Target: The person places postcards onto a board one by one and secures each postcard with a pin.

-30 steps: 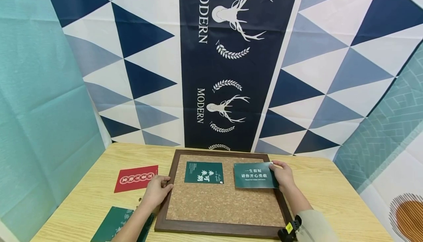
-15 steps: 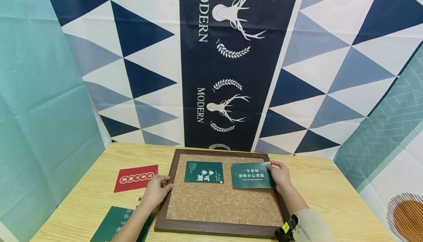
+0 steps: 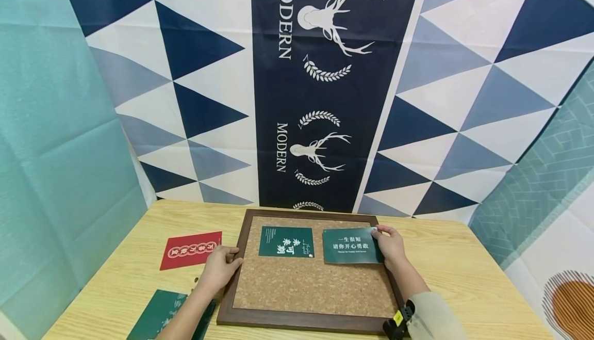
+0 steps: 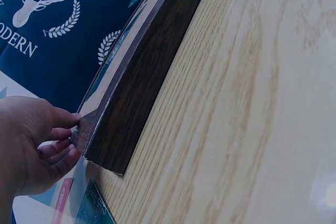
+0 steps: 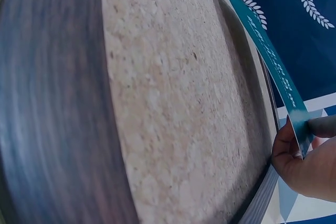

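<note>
A cork board (image 3: 306,288) with a dark brown wooden frame lies on the table. My left hand (image 3: 219,269) grips the frame's left side, thumb on top and fingers curled at the outer edge, as the left wrist view (image 4: 31,148) shows. With thumb and fingers my right hand (image 3: 391,247) pinches the right end of a green card (image 3: 350,247) with white lettering. This card hovers close over the board's upper right; a shadow falls on the cork under it in the right wrist view. Another green card (image 3: 286,242) lies on the board's upper left, its lettering turned sideways.
Left of the board, a red card (image 3: 190,251) lies on the wooden table (image 3: 125,262). Nearer, green cards (image 3: 155,317) lie partly behind the left forearm, with small dark bits beside them. A patterned cloth (image 3: 301,97) hangs behind the table.
My right hand has shifted a little to the left with the green card, bringing it nearer the other card on the board. The left hand has stayed on the frame.
</note>
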### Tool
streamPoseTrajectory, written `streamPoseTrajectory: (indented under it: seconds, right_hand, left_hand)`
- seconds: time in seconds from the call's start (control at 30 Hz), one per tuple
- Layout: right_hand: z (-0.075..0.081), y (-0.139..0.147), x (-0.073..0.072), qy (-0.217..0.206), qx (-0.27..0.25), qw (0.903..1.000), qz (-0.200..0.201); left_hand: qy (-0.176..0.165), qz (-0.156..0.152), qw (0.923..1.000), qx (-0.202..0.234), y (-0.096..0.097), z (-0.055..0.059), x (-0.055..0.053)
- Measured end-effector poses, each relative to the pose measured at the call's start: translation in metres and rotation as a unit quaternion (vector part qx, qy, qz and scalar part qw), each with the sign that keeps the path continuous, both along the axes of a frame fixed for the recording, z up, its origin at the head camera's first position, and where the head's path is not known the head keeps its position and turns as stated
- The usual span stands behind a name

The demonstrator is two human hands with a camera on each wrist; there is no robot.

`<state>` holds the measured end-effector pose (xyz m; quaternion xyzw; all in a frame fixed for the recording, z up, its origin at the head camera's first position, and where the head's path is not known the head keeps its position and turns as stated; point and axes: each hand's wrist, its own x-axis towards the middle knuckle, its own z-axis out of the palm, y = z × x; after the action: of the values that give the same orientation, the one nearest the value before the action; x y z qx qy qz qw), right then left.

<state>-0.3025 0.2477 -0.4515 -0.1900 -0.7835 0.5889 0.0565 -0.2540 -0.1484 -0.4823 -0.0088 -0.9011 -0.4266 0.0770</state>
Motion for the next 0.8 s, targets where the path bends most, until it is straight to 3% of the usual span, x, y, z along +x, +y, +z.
streamPoseTrajectory:
  seconds: [0.8]
  right_hand:
    - [-0.0002,-0.0065,0.0004,-0.001,-0.029,0.9994,0.018]
  left_hand:
    - [0.008,-0.002,1.0000,0.004,-0.0008,-0.0022,0.0002]
